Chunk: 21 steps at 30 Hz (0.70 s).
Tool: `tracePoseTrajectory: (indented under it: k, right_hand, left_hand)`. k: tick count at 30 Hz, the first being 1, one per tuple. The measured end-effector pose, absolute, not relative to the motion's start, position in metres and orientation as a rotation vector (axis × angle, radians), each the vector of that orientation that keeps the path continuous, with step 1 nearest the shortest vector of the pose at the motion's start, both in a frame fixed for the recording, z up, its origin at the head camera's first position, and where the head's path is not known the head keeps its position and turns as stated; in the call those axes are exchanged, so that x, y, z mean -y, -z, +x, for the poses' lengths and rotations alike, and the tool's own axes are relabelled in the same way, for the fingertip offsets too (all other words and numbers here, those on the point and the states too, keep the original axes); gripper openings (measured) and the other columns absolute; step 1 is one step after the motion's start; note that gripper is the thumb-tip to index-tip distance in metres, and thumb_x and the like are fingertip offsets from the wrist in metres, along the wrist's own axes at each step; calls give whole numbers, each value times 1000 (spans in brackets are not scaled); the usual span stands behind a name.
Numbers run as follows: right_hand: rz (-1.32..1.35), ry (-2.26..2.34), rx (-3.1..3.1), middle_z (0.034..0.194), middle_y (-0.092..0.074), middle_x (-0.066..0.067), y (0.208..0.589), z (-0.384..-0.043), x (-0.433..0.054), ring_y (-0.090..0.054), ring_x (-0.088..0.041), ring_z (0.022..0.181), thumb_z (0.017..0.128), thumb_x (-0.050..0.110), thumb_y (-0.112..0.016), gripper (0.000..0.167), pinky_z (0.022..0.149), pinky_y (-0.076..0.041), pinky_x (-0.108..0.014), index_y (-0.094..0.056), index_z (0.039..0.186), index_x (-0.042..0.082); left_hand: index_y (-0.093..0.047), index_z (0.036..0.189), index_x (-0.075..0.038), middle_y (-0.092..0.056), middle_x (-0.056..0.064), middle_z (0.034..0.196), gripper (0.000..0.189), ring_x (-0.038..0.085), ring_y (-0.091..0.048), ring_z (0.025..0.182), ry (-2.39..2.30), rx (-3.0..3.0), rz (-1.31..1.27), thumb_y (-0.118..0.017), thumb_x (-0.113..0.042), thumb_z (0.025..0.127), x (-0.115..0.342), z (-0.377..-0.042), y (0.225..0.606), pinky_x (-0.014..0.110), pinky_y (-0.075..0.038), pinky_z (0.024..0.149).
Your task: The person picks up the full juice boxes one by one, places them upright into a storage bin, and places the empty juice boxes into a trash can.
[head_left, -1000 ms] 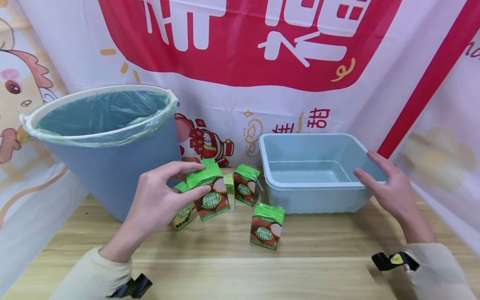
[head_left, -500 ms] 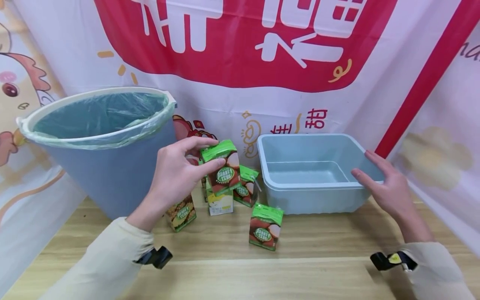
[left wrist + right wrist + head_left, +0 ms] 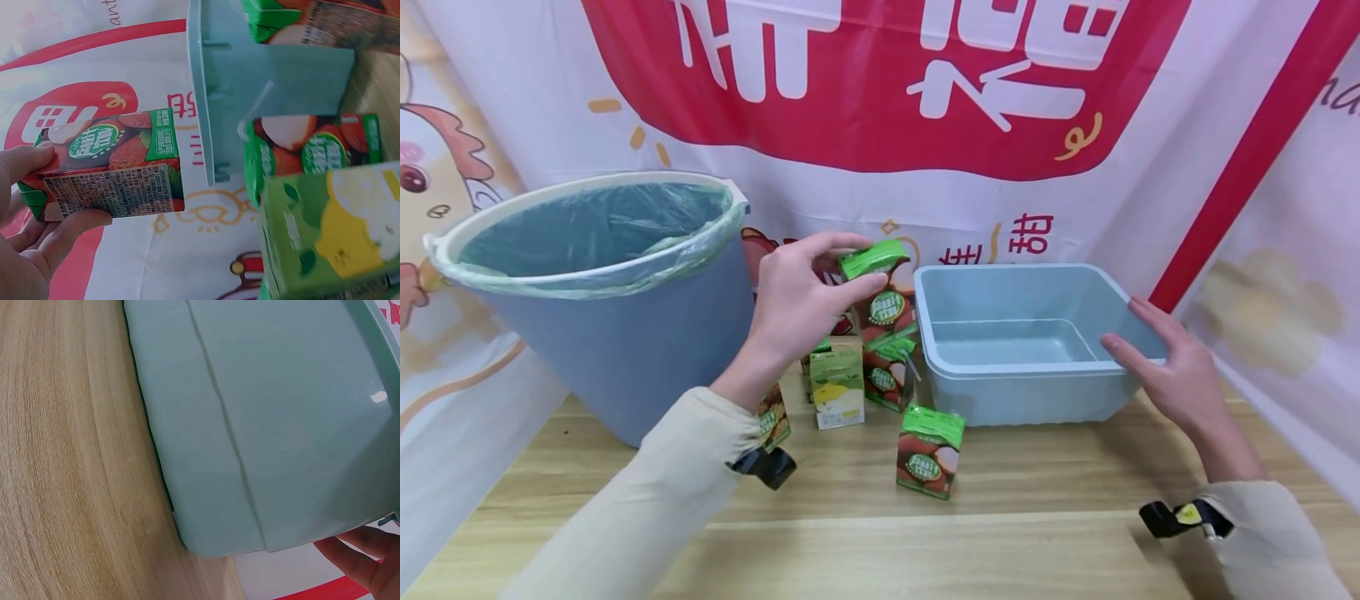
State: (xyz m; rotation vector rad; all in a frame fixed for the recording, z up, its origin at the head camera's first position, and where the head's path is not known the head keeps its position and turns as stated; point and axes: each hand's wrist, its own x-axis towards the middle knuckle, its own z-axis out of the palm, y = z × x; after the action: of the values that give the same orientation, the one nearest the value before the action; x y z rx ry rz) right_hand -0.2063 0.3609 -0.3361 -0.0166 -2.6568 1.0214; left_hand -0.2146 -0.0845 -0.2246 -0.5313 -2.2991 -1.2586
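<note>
carton (image 3: 883, 304), red fruit printed below a green top, is up in your left hand (image 3: 801, 300) in the head view. your left grip is closed to the carton's width, thumb on the printed face and forefinger at the top. the carton hangs just left of the tub (image 3: 1037, 370), its lower end overlapping the straw carton (image 3: 882, 379) from here; you cannot tell whether they touch. the lemon carton (image 3: 838, 390) stands to the left of that one, and the brown carton (image 3: 773, 417) is partly hidden by your left sleeve (image 3: 662, 492). nearer you, the front carton (image 3: 929, 454) stands on the counter (image 3: 970, 550). the bin (image 3: 647, 342), with its liner (image 3: 617, 221), is at the left. your right hand (image 3: 1180, 379) has the tub's right rim between thumb and fingers, a narrow grip.

in the left wrist view, you see the carton lying sideways across the picture, your digits on two of its sides at the green end. the banner (image 3: 131, 250) shows behind it, with a gap between it and the lemon carton.

in the right wrist view, your fingers touch the outside of the tub near its edge; you cannot see the thumb there.
</note>
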Motion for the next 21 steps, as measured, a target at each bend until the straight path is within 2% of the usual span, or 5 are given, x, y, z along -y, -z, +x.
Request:
tracePoseTrajectory:
  k: [5, 11, 21]
  right_hand:
    - [-18, -1021, 2661, 177, -21, -19, 336, -207, -360, -23, -59, 156, 102, 53, -60, 83, 102, -36, -87, -23, 171, 25]
    - [-22, -1033, 2671, 178, -18, -18, 337, -209, -358, -21, -59, 157, 102, 54, -59, 84, 101, -36, -87, -21, 171, 26]
    - [-20, -1020, 2650, 177, -21, -19, 337, -207, -360, -21, -58, 157, 102, 53, -60, 83, 102, -35, -87, -24, 170, 24]
  left_hand:
    - [-77, 129, -17, -81, 4, 109, 42, 17, -72, 92, 1318, 2283, -559, -87, -28, 89, 68, -224, 221, 34, -57, 67]
    - [-77, 128, -17, -81, 5, 112, 40, 18, -71, 93, 1386, 2287, -563, -86, -27, 91, 47, -235, 219, 33, -59, 78]
    - [-77, 128, -12, -81, 7, 112, 40, 18, -69, 87, 1468, 2299, -600, -86, -21, 90, 7, -251, 216, 28, -58, 75]
